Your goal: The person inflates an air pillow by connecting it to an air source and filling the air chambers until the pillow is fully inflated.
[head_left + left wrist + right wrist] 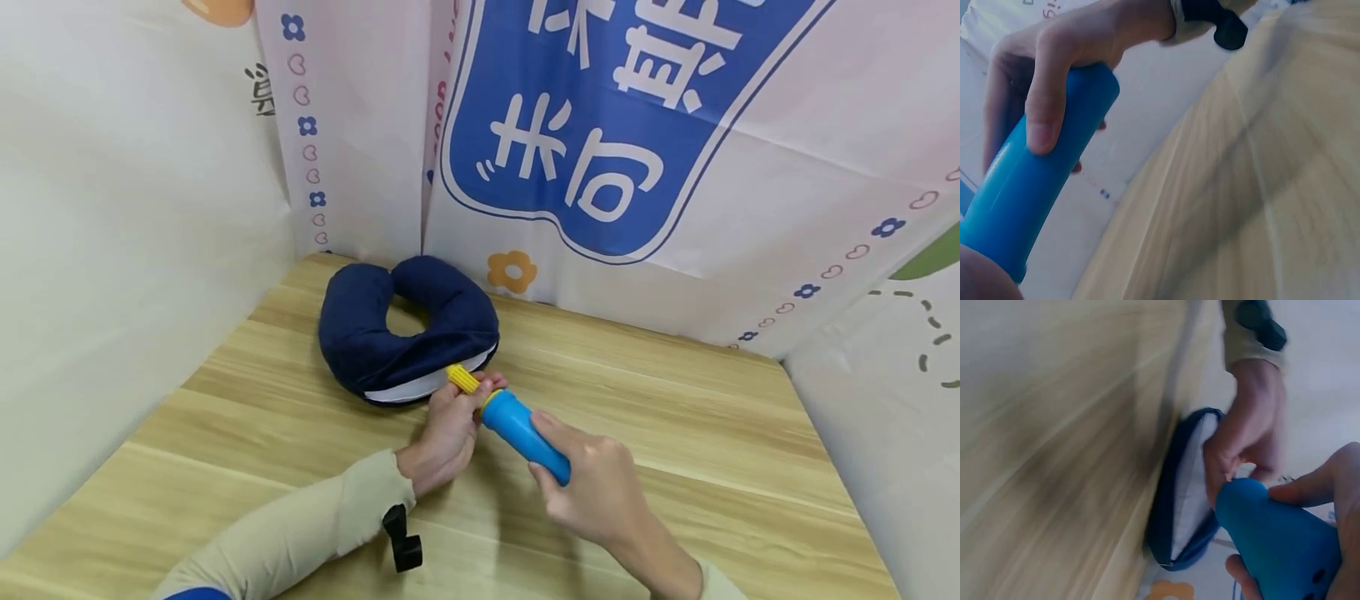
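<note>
Both hands hold a blue hand pump (pixel 525 432), a smooth cylinder with a ribbed yellow stem (pixel 462 377) at its far end. The right hand (pixel 596 479) grips the blue body from the right, thumb along one side. Where yellow meets blue, the left hand (pixel 446 429) holds the pump between thumb and fingers. Just beyond lies a navy U-shaped neck pillow (pixel 356 333), a white strip (pixel 408 389) showing along its near edge. The stem's tip overlaps this strip in the head view. Small dark holes mark the blue end in the right wrist view.
All of this is over a wood-grain table (pixel 720 425). Behind stands a printed white backdrop (pixel 360 125) with a large blue sign (pixel 480 133), meeting the table's back edge. A plain white wall (pixel 135 208) closes the left side.
</note>
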A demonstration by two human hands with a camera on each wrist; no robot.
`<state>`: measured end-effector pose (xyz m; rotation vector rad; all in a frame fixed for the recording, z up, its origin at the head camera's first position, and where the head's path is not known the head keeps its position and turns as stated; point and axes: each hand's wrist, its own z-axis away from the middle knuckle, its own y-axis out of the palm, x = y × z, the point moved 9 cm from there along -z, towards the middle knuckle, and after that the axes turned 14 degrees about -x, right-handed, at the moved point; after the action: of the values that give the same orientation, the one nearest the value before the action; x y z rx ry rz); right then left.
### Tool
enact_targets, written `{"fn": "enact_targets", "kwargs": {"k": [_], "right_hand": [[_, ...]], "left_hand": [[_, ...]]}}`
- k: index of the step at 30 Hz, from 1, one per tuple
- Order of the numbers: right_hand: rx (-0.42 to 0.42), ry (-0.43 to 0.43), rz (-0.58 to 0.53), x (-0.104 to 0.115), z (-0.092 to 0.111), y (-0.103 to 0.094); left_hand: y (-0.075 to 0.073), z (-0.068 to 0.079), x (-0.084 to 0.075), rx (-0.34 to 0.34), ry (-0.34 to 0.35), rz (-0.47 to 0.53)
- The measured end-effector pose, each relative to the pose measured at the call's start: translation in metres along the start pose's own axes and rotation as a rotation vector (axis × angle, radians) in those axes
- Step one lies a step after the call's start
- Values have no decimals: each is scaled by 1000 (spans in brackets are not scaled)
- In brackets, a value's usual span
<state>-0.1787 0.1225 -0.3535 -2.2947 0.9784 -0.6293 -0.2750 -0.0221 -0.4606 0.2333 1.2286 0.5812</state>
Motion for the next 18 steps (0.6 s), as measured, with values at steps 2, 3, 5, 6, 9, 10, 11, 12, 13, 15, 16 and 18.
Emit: {"fn": "enact_targets", "kwargs": {"k": [2, 3, 5, 6, 9, 10, 11, 12, 13, 15, 16, 18], "right_hand": [[1, 42, -8, -5, 0, -3], [5, 56, -4, -7, 0, -5], [23, 71, 2, -9, -1, -7], [33, 73, 0, -10, -1, -7], [57, 64, -9, -11, -3, -8], [59, 60, -11, -11, -3, -9], [56, 56, -13, -12, -3, -9], [52, 51, -13, -13, -3, -10], [47, 46, -12, -13, -3, -11], [36, 37, -13, -13, -2, -11], [32, 31, -15, -13, -2, -11], [28, 19, -22, -12, -1, -10]], "left_hand": [[1, -3, -1, 77, -20, -94], [-1, -4, -3, 109, -29, -150], [-11, -7, -12, 155, 0, -302], [-17, -9, -18, 164, 39, -397], [-36, -8, -47, 167, 277, -736], [-38, -7, -57, 169, 380, -852], [-39, -4, -66, 173, 482, -949], [-38, -1, -74, 181, 585, -1032], [-35, 3, -81, 190, 682, -1095], [-30, 9, -91, 217, 824, -1160], [-28, 12, -94, 225, 887, -1188], [-26, 17, -99, 230, 998, -1239]]}}
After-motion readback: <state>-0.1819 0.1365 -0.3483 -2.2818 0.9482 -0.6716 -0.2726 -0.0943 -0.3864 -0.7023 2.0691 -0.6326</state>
